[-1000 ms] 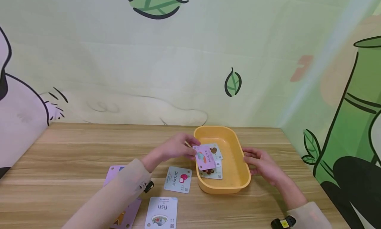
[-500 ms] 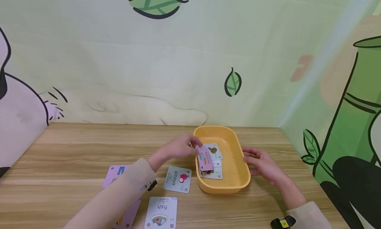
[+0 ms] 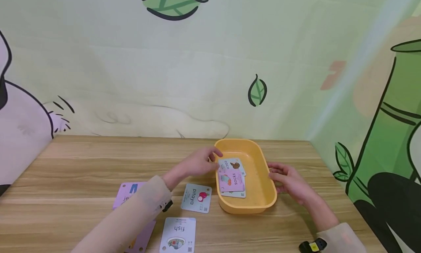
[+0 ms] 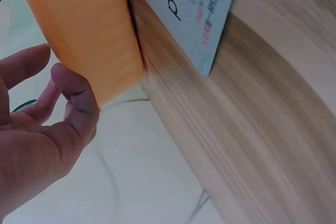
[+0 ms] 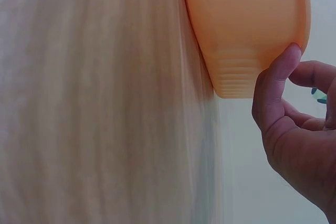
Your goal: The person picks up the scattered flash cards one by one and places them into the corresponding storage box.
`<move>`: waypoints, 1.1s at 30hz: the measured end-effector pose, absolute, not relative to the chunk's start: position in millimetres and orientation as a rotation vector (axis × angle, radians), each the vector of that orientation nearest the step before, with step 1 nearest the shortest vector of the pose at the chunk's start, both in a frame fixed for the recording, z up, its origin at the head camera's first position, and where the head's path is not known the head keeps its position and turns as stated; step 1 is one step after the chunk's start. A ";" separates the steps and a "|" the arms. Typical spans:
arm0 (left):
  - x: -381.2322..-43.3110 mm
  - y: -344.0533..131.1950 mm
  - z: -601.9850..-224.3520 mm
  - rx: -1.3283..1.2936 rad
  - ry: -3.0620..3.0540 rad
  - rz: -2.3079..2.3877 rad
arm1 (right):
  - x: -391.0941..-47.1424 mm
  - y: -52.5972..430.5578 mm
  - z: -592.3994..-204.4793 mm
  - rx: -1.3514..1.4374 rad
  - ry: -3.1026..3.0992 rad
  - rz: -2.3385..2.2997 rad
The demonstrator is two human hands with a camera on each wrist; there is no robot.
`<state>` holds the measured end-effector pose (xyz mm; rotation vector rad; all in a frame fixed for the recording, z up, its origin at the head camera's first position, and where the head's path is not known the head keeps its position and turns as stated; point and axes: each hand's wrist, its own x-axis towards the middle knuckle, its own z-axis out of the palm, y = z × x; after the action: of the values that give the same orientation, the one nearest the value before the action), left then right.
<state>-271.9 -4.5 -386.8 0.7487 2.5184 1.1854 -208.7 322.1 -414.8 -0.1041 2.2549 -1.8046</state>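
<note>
In the head view a lilac card (image 3: 232, 180) printed "socks" lies in the yellow tub (image 3: 260, 206), on top of pale cards. One of these, the coconut card (image 3: 234, 164), shows above it. My left hand (image 3: 200, 161) is at the tub's left rim with nothing between its fingers. In the left wrist view, the left hand (image 4: 52, 124) has its thumb and fingertips near the tub's outer wall (image 4: 89, 30). My right hand (image 3: 291, 181) touches the tub's right side from outside. Its thumb (image 5: 283, 72) rests by the rim in the right wrist view.
A pitaya card (image 3: 196, 198) and a fish card (image 3: 178, 235) lie on the wooden table (image 3: 98, 165), left of the tub. Lilac cards (image 3: 144, 238) are partly hidden under my left forearm. A printed backdrop (image 3: 197, 81) stands behind the table.
My left hand has let go of the socks card, which tilted and now lies flat among the cards in the tub. The right hand has stayed at the tub's side.
</note>
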 end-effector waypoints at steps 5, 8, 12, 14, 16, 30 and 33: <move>-270.3 -6.8 -385.2 0.718 2.519 1.220 | -208.7 322.0 -415.1 -0.115 2.250 -1.809; -270.4 -8.9 -385.2 0.718 2.514 1.233 | -208.6 322.3 -415.0 -0.114 2.247 -1.813; -270.4 -12.2 -384.7 0.694 2.497 1.227 | -208.5 323.4 -414.7 -0.112 2.246 -1.813; -270.0 -13.9 -384.3 0.685 2.502 1.205 | -208.5 323.7 -414.6 -0.115 2.249 -1.809; -269.0 -15.8 -383.7 0.683 2.514 1.171 | -208.5 323.7 -414.6 -0.114 2.250 -1.808; -258.1 -32.2 -381.8 0.769 2.576 0.746 | -208.4 322.8 -413.9 -0.094 2.253 -1.806; -253.9 -36.3 -382.3 0.787 2.564 0.687 | -208.5 322.5 -413.9 -0.093 2.246 -1.808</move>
<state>-253.9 -36.3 -382.3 0.7869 2.5637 0.6867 -208.5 322.5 -413.9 -0.0926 2.2457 -1.8076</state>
